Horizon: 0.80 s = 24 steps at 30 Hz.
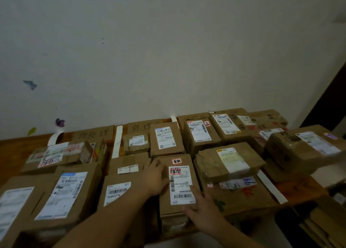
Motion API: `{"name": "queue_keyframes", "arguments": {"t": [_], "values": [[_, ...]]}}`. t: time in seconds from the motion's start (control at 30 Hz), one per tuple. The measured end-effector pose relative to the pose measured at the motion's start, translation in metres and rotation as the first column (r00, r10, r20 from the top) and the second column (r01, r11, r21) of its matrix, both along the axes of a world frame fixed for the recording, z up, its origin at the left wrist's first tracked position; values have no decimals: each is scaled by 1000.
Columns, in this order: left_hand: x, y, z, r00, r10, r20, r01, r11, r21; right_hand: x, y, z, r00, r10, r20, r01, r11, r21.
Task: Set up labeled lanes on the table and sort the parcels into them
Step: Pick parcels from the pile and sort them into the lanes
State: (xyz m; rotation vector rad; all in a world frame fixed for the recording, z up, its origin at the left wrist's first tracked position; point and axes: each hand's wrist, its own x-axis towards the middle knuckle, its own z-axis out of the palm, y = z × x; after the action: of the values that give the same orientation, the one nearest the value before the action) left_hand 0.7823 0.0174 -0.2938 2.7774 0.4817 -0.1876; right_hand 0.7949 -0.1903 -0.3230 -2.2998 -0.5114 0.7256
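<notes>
A brown cardboard parcel (164,204) lies in the middle of a wooden worktop (11,154), near its front edge. It carries a long white shipping label with barcodes and a red stamp, and a small white sticker with handwriting above that. It rests on top of another box.

Many other taped cardboard parcels crowd the worktop in rows, most showing white labels. Strips of white tape (118,142) run front to back between the rows. At the back, against a pale wall, stand cardboard signs (93,133) with handwritten characters.

Both forearms reach in from below. The left hand (155,176) presses against the parcel's left edge, fingers fairly straight. The right hand (202,208) grips the near right corner, thumb on top beside the label.
</notes>
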Motion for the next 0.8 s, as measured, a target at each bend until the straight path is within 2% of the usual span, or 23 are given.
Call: {"name": "queue_keyframes", "arguments": {"t": [0.07,0.1,0.17,0.27,0.33,0.5,0.8], "values": [[-13,5,8,993,71,99,-80,992,92,-1,-4,1,1000,10,-21,-10,1000,12],[-23,9,10,987,127,102,-137,986,99,-3,-6,1,999,28,-20,-28,1000,8],[-48,17,8,974,226,1,-225,969,102,-5,-8,1,998,62,16,-62,998,15],[-74,25,-3,961,203,-189,-191,979,76,-6,-6,0,996,85,39,-86,996,8],[-75,26,-7,967,186,-175,-183,983,34,-6,-3,0,996,85,34,-85,996,-8],[-59,35,-17,971,201,-130,-194,979,62,-3,3,-2,997,74,22,-72,994,-83],[-60,44,-18,960,234,-154,-219,969,112,-7,22,1,990,71,122,-44,976,-211]]}}
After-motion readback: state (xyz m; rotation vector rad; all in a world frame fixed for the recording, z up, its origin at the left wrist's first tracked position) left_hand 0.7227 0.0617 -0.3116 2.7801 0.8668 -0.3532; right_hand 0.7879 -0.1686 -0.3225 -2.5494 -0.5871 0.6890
